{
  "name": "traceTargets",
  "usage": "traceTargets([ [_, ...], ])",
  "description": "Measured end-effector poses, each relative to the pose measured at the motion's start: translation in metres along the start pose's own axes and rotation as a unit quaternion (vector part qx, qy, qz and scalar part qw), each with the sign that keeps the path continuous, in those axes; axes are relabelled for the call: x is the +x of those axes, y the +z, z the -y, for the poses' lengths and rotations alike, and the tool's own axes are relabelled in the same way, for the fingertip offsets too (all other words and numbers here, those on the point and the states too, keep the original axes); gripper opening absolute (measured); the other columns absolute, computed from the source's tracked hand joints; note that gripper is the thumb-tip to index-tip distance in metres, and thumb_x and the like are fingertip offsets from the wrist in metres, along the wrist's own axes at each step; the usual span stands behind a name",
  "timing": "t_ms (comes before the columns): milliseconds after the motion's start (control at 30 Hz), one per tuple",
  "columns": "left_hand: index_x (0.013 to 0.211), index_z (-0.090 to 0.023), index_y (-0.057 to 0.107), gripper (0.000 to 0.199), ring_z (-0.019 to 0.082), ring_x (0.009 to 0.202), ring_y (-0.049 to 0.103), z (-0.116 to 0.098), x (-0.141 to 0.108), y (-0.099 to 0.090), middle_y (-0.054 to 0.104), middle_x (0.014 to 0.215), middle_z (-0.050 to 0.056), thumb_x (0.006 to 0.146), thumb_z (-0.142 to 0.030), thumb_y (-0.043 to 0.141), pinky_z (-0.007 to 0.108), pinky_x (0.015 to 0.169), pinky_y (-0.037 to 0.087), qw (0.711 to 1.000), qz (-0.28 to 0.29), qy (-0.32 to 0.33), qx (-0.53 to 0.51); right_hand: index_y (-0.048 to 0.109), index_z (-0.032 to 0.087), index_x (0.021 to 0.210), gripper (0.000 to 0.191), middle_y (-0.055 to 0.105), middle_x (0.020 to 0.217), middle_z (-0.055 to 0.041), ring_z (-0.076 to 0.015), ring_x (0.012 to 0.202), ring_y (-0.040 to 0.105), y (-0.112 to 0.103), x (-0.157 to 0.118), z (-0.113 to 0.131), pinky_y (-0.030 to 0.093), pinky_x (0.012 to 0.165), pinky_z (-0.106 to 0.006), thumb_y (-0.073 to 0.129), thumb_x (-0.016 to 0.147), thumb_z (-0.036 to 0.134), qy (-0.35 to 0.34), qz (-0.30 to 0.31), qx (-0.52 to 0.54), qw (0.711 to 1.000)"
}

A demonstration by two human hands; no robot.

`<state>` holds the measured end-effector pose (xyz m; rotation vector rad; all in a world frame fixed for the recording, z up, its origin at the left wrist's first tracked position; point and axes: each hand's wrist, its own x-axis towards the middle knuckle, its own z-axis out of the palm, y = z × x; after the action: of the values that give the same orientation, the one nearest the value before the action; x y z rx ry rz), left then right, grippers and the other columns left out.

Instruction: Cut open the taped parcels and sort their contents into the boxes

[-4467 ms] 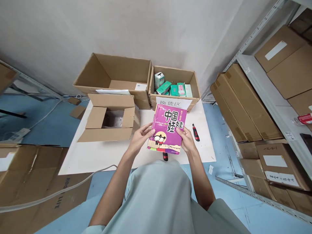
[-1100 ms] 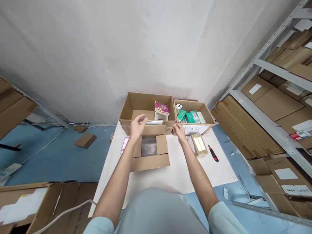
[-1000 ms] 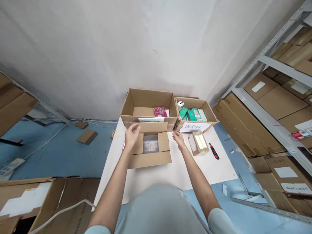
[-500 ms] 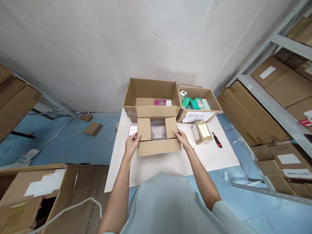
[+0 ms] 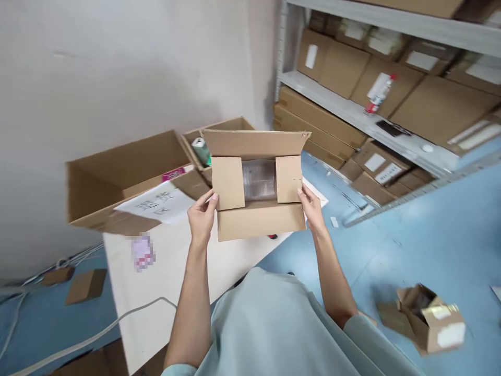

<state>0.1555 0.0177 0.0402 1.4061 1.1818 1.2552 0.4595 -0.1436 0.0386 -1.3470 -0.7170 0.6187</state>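
An opened cardboard box [image 5: 261,221] is held up in front of me, above the right part of the white table [image 5: 156,292]. Its flaps are spread, and clear plastic wrapping [image 5: 259,179] shows inside. My left hand [image 5: 201,216] pinches the box's left edge between thumb and fingers. At the right edge my right hand [image 5: 312,206] grips the box in the same way. What lies under the plastic cannot be made out.
A large open carton [image 5: 121,167] with a paper sign [image 5: 156,201] stands at the back left. Beside it is a smaller carton [image 5: 230,124] with green packs. Grey shelving [image 5: 344,107] full of boxes rises at right. An opened box [image 5: 442,331] lies on the floor.
The view has swung right, towards the shelving. Both hands have carried the opened box rightward and nearer to me, away from in front of the large carton. Their hold on its sides is unchanged.
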Motion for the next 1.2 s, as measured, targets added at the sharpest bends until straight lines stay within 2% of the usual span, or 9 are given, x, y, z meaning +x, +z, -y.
traceTargets([
  [167,0.132,-0.014,0.084,0.070,0.036,0.133,0.078,-0.002,-0.047,0.166,0.083,0.139,0.017,0.086,-0.067,0.087,0.054,0.123,0.059,0.987,0.156,-0.012,-0.024,0.078,0.024,0.151,0.074,0.068,0.166,-0.0096,-0.0347,0.162,0.058,-0.171,-0.035,-0.007,0.046,0.137,-0.056,0.076,0.097,0.074,0.022,-0.149,-0.016,0.988],
  [300,0.130,-0.016,0.083,0.065,0.035,0.134,0.077,0.009,-0.103,0.274,0.081,0.143,0.017,0.089,-0.066,0.085,0.052,0.124,0.059,0.959,0.282,-0.021,-0.029,0.076,0.025,0.154,0.072,0.066,0.168,-0.0087,-0.0330,0.164,0.056,-0.281,-0.087,-0.025,0.045,0.137,-0.056,0.077,0.098,0.069,0.053,-0.247,-0.027,0.967],
  [433,0.131,-0.017,0.083,0.057,0.034,0.141,0.074,0.027,-0.155,0.350,0.076,0.151,0.017,0.095,-0.061,0.080,0.050,0.126,0.057,0.918,0.396,0.000,-0.027,0.075,0.024,0.154,0.073,0.068,0.166,-0.0087,-0.0313,0.166,0.053,-0.356,-0.139,-0.048,0.042,0.139,-0.053,0.078,0.096,0.069,0.091,-0.332,-0.047,0.938],
  [567,0.141,-0.018,0.078,0.055,0.037,0.150,0.068,0.043,-0.194,0.392,0.070,0.161,0.018,0.095,-0.048,0.081,0.054,0.131,0.052,0.857,0.512,-0.061,0.004,0.073,0.017,0.153,0.081,0.067,0.166,-0.0163,-0.0347,0.162,0.057,-0.400,-0.175,-0.073,0.043,0.138,-0.055,0.078,0.092,0.069,0.122,-0.448,-0.084,0.882],
  [633,0.146,-0.019,0.076,0.056,0.038,0.153,0.065,0.048,-0.204,0.400,0.067,0.165,0.017,0.095,-0.042,0.080,0.055,0.131,0.052,0.839,0.537,-0.086,0.025,0.073,0.015,0.151,0.080,0.067,0.165,-0.0195,-0.0367,0.159,0.060,-0.411,-0.185,-0.087,0.046,0.135,-0.057,0.077,0.091,0.067,0.147,-0.499,-0.101,0.848],
  [700,0.147,-0.021,0.075,0.055,0.037,0.154,0.065,0.053,-0.207,0.400,0.068,0.164,0.016,0.096,-0.040,0.078,0.055,0.130,0.052,0.839,0.536,-0.092,0.036,0.076,0.014,0.145,0.075,0.070,0.161,-0.0211,-0.0381,0.155,0.063,-0.414,-0.190,-0.101,0.048,0.132,-0.057,0.076,0.090,0.066,0.177,-0.509,-0.110,0.835],
  [867,0.136,-0.019,0.079,0.050,0.035,0.137,0.075,0.067,-0.190,0.374,0.078,0.148,0.017,0.094,-0.045,0.078,0.052,0.121,0.059,0.866,0.488,-0.101,0.051,0.081,0.015,0.129,0.064,0.080,0.146,-0.0214,-0.0380,0.145,0.070,-0.388,-0.171,-0.132,0.052,0.126,-0.055,0.074,0.090,0.065,0.209,-0.387,-0.111,0.891],
  [1033,0.128,-0.018,0.082,0.051,0.034,0.126,0.078,0.085,-0.159,0.314,0.083,0.133,0.016,0.090,-0.052,0.078,0.052,0.115,0.061,0.909,0.396,-0.118,0.055,0.083,0.018,0.122,0.058,0.083,0.140,-0.0199,-0.0373,0.139,0.074,-0.322,-0.111,-0.156,0.054,0.125,-0.055,0.072,0.090,0.065,0.206,-0.212,-0.120,0.948],
  [1200,0.117,-0.019,0.085,0.054,0.037,0.128,0.077,0.102,-0.129,0.224,0.083,0.137,0.017,0.085,-0.062,0.080,0.055,0.119,0.058,0.944,0.290,-0.151,0.050,0.085,0.022,0.119,0.054,0.084,0.137,-0.0170,-0.0379,0.136,0.076,-0.226,-0.051,-0.168,0.057,0.122,-0.053,0.077,0.089,0.066,0.207,-0.030,-0.125,0.970],
])
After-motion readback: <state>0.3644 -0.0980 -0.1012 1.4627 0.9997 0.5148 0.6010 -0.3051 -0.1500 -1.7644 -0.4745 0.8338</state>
